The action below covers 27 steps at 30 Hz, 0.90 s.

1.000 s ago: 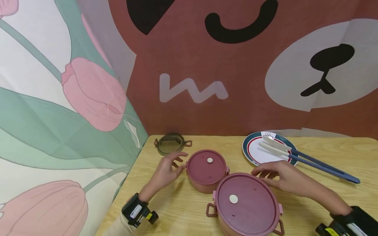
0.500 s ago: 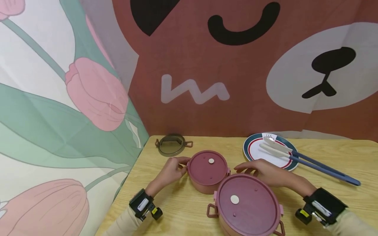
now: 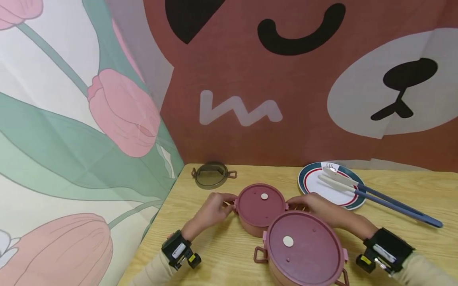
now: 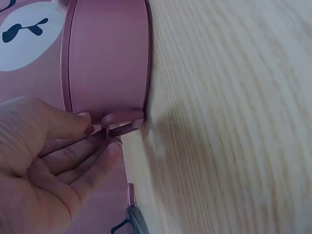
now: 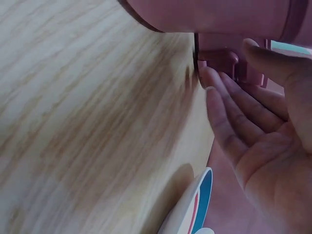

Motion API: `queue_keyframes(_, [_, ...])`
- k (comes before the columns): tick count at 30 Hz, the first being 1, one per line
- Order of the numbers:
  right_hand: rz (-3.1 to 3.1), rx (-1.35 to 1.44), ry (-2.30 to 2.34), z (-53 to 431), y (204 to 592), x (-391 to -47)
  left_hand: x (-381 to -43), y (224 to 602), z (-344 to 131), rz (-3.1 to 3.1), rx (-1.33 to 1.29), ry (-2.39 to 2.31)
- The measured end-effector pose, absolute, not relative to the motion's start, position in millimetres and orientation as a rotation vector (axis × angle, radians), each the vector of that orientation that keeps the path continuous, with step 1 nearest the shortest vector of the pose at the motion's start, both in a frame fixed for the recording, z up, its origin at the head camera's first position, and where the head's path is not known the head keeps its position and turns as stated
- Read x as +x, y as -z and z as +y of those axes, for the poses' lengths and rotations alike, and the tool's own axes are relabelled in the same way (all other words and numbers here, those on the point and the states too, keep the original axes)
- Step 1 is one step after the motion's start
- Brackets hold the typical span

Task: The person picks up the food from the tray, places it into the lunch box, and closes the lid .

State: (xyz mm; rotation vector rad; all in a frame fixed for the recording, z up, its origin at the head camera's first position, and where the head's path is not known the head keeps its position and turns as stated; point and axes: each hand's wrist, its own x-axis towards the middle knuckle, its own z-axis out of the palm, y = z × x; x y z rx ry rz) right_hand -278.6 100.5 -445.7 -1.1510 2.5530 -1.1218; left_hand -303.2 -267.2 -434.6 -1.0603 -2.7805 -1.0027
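Note:
Two lidded dusty-pink pots stand close together on the wooden table, a small pot [image 3: 255, 206] behind and a large pot [image 3: 309, 250] in front. My left hand [image 3: 211, 210] pinches the small pot's left handle [image 4: 122, 118]; in the left wrist view the thumb lies above it and fingertips show past and below it. On the other side, my right hand [image 3: 318, 206] reaches behind the large pot. Its extended fingers touch or nearly touch the small pot's right handle [image 5: 222, 59], with the thumb apart from them. The large pot partly hides these fingers in the head view.
At the back left lies a glass lid [image 3: 210, 176] with two small side handles. A blue-rimmed plate [image 3: 307, 186] stands behind the right forearm, and blue-handled tongs [image 3: 397, 206] rest across it. Patterned cloth hangs behind and left of the table.
My right hand has moved left from the large pot's far rim to the small pot's right handle. My left hand has closed in on the left handle. The pots stay in place.

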Motion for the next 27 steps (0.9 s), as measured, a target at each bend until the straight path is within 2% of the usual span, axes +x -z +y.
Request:
queue_keyframes(7, [2.699,-1.282,1.111,99.3,453.0,-276.8,-299.0,438.0,-259.1,-2.791,-1.033,0.972])
queue_keyframes(15, [2.754,-1.272,1.135,103.6,453.2,-274.8,-294.3,441.4,-250.6,-2.749,-1.037,0.972])
queue_keyframes(27, [2.864,-1.265,1.061,115.1,432.2,-276.3,-291.5,428.9,-238.4,-2.680,-1.041,0.977])
